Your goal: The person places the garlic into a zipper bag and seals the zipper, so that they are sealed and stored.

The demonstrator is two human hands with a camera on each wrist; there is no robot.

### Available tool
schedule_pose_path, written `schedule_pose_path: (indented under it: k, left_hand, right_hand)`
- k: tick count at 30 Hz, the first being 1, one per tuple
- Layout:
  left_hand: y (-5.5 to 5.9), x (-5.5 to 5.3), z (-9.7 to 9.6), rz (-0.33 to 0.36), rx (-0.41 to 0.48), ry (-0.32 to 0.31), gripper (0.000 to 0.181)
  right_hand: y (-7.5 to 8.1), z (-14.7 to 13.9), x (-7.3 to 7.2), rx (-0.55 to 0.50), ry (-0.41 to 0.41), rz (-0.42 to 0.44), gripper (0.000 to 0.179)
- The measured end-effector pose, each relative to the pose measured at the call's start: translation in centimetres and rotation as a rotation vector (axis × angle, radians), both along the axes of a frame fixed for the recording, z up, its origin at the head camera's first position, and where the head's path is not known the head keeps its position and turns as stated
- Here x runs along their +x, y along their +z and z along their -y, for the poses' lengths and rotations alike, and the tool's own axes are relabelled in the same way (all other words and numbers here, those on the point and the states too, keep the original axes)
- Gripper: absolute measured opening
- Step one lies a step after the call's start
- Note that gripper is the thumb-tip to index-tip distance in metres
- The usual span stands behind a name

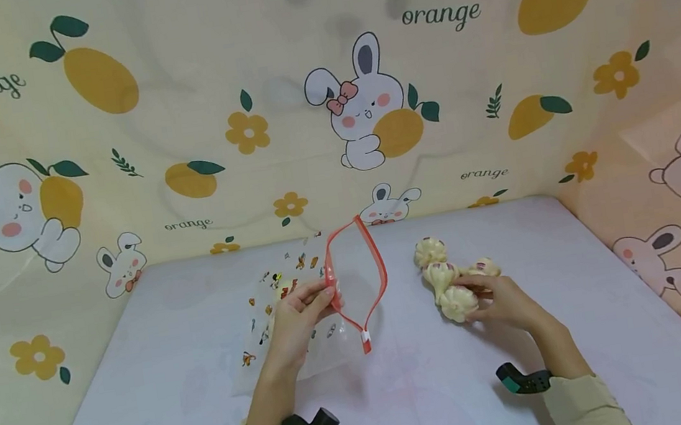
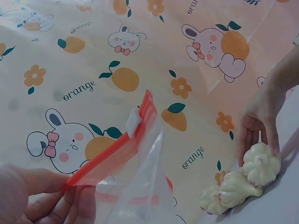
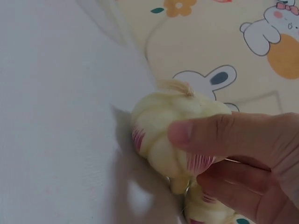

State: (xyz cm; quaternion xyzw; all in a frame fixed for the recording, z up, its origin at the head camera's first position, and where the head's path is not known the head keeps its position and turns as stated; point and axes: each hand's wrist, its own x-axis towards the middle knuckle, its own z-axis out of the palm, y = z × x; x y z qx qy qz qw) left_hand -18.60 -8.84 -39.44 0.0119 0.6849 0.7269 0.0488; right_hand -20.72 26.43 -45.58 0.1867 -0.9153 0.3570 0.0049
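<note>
My left hand [image 1: 297,320] pinches one side of the red zip edge [image 2: 107,158] of a clear zip bag [image 1: 317,350] printed with small coloured figures. The bag's mouth gapes toward the right, with a white slider [image 2: 133,122] on the zip. My right hand [image 1: 503,302] grips the nearest garlic bulb [image 1: 458,303], thumb across its front in the right wrist view and fingers behind. This bulb [image 3: 159,130] is pale with purple streaks. Touching it in the cluster are more bulbs, one with its stem toward me [image 1: 440,277] and another at the back [image 1: 429,251].
A further garlic bulb [image 1: 485,266] lies partly behind my right hand. The white table [image 1: 160,368] meets a cloth backdrop [image 1: 272,48] printed with rabbits and oranges at the back and sides. Black wrist devices sit on both sleeves.
</note>
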Motion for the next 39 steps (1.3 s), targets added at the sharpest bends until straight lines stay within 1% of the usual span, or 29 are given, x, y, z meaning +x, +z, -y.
schedule_pose_path:
  k: [4, 10, 13, 16, 20, 25, 29, 36, 39]
  left_hand:
    - [0.1, 0.0, 0.1, 0.005, 0.004, 0.005, 0.028]
    - [0.1, 0.0, 0.1, 0.010, 0.011, -0.004, 0.028]
    - [0.1, -0.1, 0.0, -0.003, 0.020, -0.019, 0.029]
    - [0.0, -0.1, 0.1, -0.011, 0.032, -0.023, 0.030]
    - [-0.1, 0.0, 0.1, -0.006, 0.034, -0.024, 0.028]
    - [-0.3, -0.1, 0.1, -0.012, 0.043, -0.025, 0.029]
    - [-0.2, 0.0, 0.1, -0.013, 0.059, -0.029, 0.031]
    - [-0.1, 0.1, 0.1, -0.009, 0.041, -0.011, 0.027]
    - [-0.2, 0.0, 0.0, -0.006, 0.055, -0.023, 0.028]
  right_hand:
    - [0.3, 0.1, 0.0, 0.010, -0.017, -0.028, 0.058]
    - [0.9, 0.2, 0.2, -0.020, -0.045, -0.019, 0.060]
    - [1.2, 0.5, 0.3, -0.038, -0.043, -0.026, 0.060]
    - [1.5, 0.8, 0.3, -0.086, -0.034, -0.025, 0.059]
    - [1.6, 1.1, 0.3, -0.126, -0.024, -0.014, 0.059]
    - [2.0, 1.7, 0.1, -0.102, -0.046, -0.041, 0.058]
    - [2.3, 2.1, -0.2, -0.120, -0.049, -0.039, 0.058]
    - [2.8, 2.8, -0.4, -0.161, -0.039, -0.035, 0.059]
    - [2.9, 2.9, -0.4, -0.168, -0.045, -0.043, 0.059]
